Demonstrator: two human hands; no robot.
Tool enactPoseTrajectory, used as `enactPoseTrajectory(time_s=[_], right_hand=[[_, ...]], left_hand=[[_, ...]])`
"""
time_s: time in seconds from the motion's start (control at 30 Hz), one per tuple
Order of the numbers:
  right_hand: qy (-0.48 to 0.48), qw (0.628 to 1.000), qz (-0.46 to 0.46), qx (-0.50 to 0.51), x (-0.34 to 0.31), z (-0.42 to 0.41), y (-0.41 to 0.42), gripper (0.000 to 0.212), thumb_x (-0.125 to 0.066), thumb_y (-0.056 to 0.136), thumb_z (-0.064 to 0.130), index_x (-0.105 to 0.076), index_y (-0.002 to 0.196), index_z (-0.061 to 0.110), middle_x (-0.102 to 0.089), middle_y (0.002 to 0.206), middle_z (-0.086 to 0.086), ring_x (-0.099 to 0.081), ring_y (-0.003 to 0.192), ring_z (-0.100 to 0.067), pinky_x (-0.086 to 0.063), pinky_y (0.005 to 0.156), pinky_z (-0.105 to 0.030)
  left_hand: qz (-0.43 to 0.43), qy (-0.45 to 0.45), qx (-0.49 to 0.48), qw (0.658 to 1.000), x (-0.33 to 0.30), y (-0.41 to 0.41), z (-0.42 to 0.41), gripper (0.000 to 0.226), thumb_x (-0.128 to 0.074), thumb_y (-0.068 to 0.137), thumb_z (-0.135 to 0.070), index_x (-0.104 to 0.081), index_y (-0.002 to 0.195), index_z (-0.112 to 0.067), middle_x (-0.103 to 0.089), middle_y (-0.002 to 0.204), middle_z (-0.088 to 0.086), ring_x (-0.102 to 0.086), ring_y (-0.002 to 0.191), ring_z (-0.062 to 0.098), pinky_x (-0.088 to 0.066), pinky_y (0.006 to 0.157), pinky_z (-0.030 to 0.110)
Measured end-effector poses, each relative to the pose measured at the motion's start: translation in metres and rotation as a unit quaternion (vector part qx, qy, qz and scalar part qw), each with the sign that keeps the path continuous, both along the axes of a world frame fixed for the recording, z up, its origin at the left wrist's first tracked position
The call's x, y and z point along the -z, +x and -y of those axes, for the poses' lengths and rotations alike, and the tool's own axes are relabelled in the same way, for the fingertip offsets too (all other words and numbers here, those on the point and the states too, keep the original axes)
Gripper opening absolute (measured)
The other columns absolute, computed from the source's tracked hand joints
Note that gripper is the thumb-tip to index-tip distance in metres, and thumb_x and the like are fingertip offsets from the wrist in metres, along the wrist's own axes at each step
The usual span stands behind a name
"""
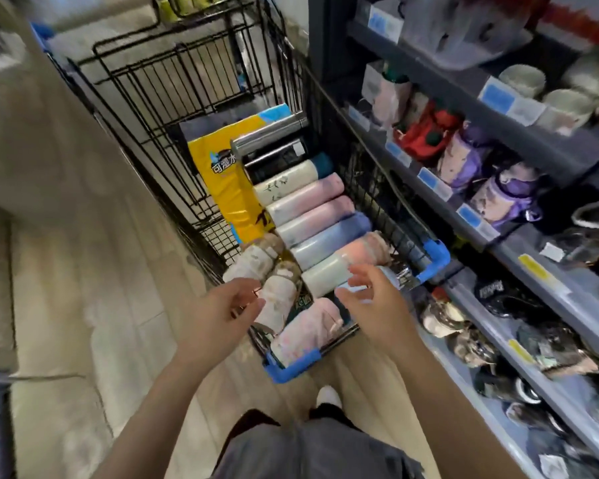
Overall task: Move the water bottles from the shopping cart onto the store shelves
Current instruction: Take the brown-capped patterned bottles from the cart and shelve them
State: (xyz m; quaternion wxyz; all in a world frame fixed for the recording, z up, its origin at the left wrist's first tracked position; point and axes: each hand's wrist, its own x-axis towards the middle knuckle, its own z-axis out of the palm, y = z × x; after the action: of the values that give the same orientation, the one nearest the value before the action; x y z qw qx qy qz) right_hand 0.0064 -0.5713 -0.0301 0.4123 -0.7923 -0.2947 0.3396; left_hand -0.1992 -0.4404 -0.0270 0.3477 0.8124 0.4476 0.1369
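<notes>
Both hands are held open above the near end of the shopping cart (436,252), and nothing is gripped by either. Fingers of the left hand (222,307) are spread loosely over a pale patterned bottle (277,299) at the cart's near left side; whether that bottle is touched cannot be told. Over a white-and-pink bottle (329,271), the right hand (374,299) is seen with its fingers curled and apart, just above the surface.

A row of water bottles (312,209) is laid on its side along the cart's right half, each bottle touching the next: a steel one (267,136) farthest away, then a black one, a cream one with a dark blue cap, pink ones and a blue-violet one. More pale bottles are piled at the near end, beside the blue plastic corner guards. A yellow package (222,174) is laid flat to the left of the row.

Store shelves (498,108) are seen just to the right of the cart, already stocked with purple bottles (460,160), a red item and pale cups, with blue price tags fixed along the shelf edges. Much of the lower shelving is blurred.
</notes>
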Motion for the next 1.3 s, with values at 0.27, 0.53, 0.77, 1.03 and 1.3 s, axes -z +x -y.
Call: enactPoseTrajectory(time_s=[0.27,0.53,0.77,1.03,1.3], right_hand=[[-0.166,0.984,-0.049,-0.032,0.04,-0.077,-0.022,0.073,-0.061,0.09,0.044,-0.018,0.147,0.029,-0.048,0.134,-0.005,-0.053,0.115,-0.024,-0.041,0.083,-0.03],[-0.293,0.95,-0.072,0.085,0.105,-0.162,-0.081,0.101,-0.061,0.085,0.056,0.009,0.152,0.029,-0.042,0.146,-0.013,-0.05,0.124,-0.032,-0.043,0.099,-0.038],[-0.348,0.927,-0.056,0.127,0.132,-0.19,-0.099,0.125,-0.079,0.071,0.049,0.015,0.151,0.029,-0.042,0.143,-0.019,-0.052,0.122,-0.033,-0.046,0.097,-0.038],[-0.327,0.93,-0.071,0.152,0.129,-0.181,-0.094,0.127,-0.081,0.068,0.04,0.017,0.149,0.039,-0.046,0.136,-0.016,-0.056,0.112,-0.03,-0.048,0.086,-0.034],[-0.185,0.942,-0.003,0.282,0.057,-0.143,-0.076,0.122,-0.084,0.063,0.039,0.005,0.146,0.045,-0.058,0.124,-0.001,-0.062,0.098,-0.022,-0.052,0.081,-0.035]], left_hand=[[-0.124,0.103,0.169,0.972,0.035,0.043,-0.113,0.036,-0.057,0.09,-0.038,-0.062,0.121,-0.021,-0.065,0.101,-0.002,-0.062,0.087,0.022,-0.05,0.071,0.032],[-0.2,0.242,0.285,0.906,0.064,0.015,-0.207,0.052,-0.043,0.082,-0.05,-0.069,0.108,-0.015,-0.069,0.106,0.009,-0.065,0.097,0.033,-0.049,0.081,0.045],[-0.144,0.207,0.317,0.914,0.063,0.016,-0.207,0.048,-0.047,0.083,-0.05,-0.068,0.109,-0.015,-0.069,0.11,0.006,-0.063,0.105,0.029,-0.05,0.08,0.04],[-0.166,0.197,0.352,0.9,0.061,0.019,-0.207,0.053,-0.043,0.084,-0.051,-0.067,0.117,-0.018,-0.068,0.114,0.006,-0.064,0.105,0.029,-0.052,0.078,0.042],[-0.241,0.135,0.403,0.872,0.059,0.022,-0.211,0.059,-0.061,0.083,-0.054,-0.048,0.135,-0.028,-0.056,0.134,0.002,-0.058,0.116,0.026,-0.05,0.084,0.042]])
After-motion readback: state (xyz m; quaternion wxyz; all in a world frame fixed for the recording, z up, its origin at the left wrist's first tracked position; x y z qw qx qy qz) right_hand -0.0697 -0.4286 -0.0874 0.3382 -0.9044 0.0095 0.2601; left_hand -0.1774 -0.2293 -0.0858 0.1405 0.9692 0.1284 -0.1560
